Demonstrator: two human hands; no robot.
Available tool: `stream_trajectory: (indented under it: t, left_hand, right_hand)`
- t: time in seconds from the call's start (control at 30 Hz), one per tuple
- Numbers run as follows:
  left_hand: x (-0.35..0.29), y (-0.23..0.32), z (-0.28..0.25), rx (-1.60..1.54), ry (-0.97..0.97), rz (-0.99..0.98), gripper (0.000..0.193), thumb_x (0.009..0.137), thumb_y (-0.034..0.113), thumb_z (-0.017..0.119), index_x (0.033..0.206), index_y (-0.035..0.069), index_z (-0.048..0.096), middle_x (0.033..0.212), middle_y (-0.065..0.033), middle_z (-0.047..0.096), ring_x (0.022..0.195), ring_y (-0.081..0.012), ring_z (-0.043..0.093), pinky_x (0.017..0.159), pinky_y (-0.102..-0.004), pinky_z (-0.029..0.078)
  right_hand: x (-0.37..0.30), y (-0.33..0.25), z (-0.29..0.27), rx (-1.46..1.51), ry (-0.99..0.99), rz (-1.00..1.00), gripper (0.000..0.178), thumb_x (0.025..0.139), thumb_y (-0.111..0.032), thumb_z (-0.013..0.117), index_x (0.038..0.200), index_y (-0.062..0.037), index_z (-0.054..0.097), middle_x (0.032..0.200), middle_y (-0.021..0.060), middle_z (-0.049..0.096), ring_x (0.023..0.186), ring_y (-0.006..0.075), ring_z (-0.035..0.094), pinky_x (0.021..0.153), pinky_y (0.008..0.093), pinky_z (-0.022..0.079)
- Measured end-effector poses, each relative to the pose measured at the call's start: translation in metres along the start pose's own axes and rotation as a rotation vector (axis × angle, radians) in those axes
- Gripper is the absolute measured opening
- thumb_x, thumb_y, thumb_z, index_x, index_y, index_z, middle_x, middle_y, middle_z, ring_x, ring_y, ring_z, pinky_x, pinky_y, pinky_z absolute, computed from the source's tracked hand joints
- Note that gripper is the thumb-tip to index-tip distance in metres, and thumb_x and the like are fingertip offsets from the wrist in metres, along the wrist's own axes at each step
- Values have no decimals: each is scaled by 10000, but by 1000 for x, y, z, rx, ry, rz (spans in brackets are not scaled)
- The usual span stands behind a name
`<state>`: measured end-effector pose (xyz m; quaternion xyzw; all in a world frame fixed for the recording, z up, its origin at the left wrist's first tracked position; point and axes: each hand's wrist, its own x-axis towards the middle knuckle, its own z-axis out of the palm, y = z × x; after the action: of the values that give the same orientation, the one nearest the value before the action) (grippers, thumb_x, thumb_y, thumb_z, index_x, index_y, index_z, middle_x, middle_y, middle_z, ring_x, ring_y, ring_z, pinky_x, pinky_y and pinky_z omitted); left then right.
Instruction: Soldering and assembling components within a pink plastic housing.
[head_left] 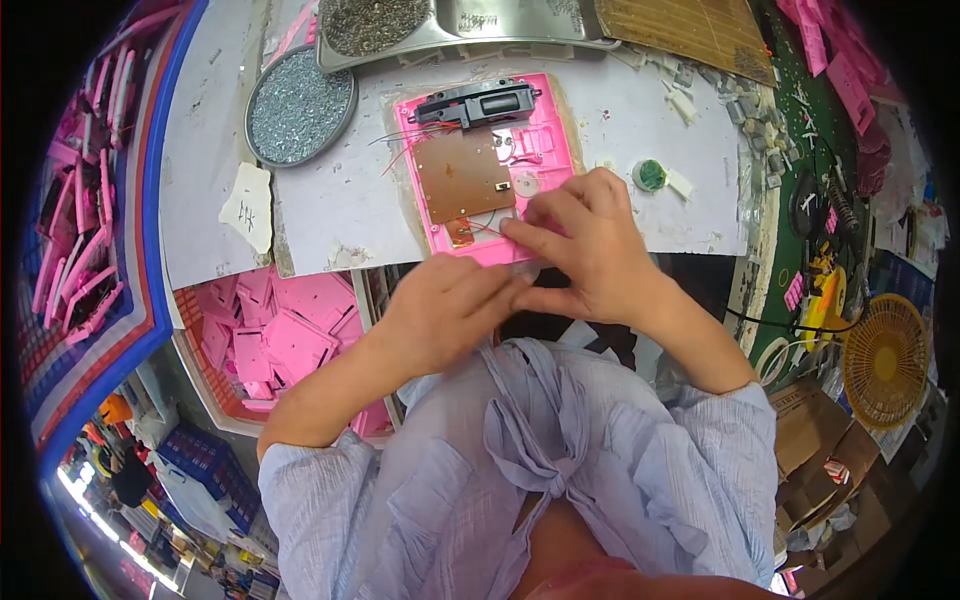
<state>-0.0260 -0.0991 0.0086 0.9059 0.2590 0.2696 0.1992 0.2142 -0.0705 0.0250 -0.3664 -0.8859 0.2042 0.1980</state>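
Observation:
A pink plastic housing [552,108] lies in front of me on the table. It holds a brown circuit board [460,178], a black plastic mechanism [490,103] along its far end, and thin red and dark wires. A small copper-coloured part [460,233] sits at its near left corner. At the housing's near edge, my left hand [440,312] is closed, fingers pressed together, their tips close to my right thumb. My right hand [598,255] is curled over the near right corner, its index finger by the wires. Whatever either hand pinches is hidden by the fingers.
A round dish of small metal screws [302,112] stands at the far left, beside a metal tray [480,40]. To the right are a green-topped small container [650,176] and several pale blocks [750,112]. A crate of pink housings [290,330] sits below the table's left edge.

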Motion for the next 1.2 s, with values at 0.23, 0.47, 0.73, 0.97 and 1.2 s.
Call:
stream_trajectory:
  t: [0.23,0.47,0.73,0.97,1.2]
  left_hand:
    - [-43,-3,-8,109,206,-609,174,809,66,772,771,68,602,740,-79,545,604,-267,561,551,-400,480]
    - [-59,25,1,-118,-254,-486,140,844,165,701,910,57,640,862,-89,589,766,-291,613,657,-413,525]
    - [-36,-22,-16,-161,27,-390,192,833,113,769,985,53,668,836,-114,581,745,-322,608,631,-413,487]
    - [-31,-41,-19,-140,54,-154,183,791,141,824,919,100,699,709,-58,529,609,-255,560,510,-392,433]
    - [-24,-47,-27,-200,-63,-187,191,800,175,819,915,100,687,731,-51,508,641,-244,570,549,-383,456]
  right_hand:
    - [21,-26,35,-101,91,21,471,740,-330,814,1132,-97,699,1066,54,619,1026,273,551,923,481,390]
    - [28,-36,49,-62,87,10,407,713,-265,832,1046,-110,657,1000,29,589,952,257,550,878,474,389]
    - [30,-38,37,-31,19,23,436,712,-308,816,1057,-92,662,982,65,595,961,258,550,846,457,397]
    - [65,108,-95,165,426,334,134,868,-98,737,967,-10,715,889,52,711,800,153,652,750,310,498]
    - [217,250,-164,-74,583,68,142,922,-134,684,1024,-45,724,943,62,713,888,167,670,785,311,522]
